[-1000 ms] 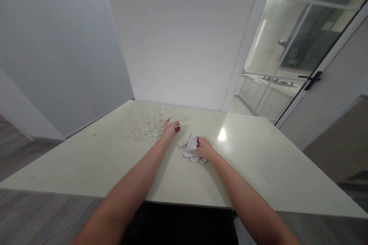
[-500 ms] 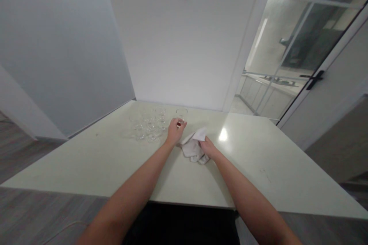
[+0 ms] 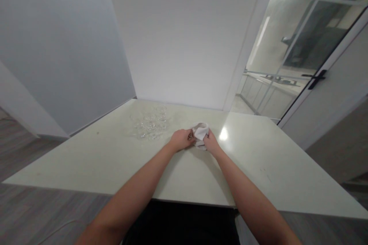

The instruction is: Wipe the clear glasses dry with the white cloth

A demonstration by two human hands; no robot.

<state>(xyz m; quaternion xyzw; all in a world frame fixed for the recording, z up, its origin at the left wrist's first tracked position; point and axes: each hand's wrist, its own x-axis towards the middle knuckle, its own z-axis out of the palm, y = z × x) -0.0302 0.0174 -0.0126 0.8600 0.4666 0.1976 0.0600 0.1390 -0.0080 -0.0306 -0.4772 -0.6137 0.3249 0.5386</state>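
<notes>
Above the middle of the table (image 3: 123,168), my left hand (image 3: 182,139) is closed round a small clear stemmed glass, which its fingers and the fabric mostly hide. My right hand (image 3: 212,142) grips a whitish cloth (image 3: 201,132) bunched against the glass. Whether the cloth lies inside the bowl or only around it, I cannot tell. Both hands are close together, with the cloth between them. To their left stands a group of several clear stemmed glasses (image 3: 151,124), their outlines faint against the pale tabletop.
A white wall (image 3: 178,53) rises behind the table's far edge, and a grey wall (image 3: 60,46) runs along the left. On the right is a glazed door with a black handle (image 3: 317,79). A bright reflection lies on the tabletop right of my hands.
My left hand has moved right and slightly nearer with its glass, turning it toward the cloth. The cloth, which hung loose from my right hand, is now gathered up against the glass.
</notes>
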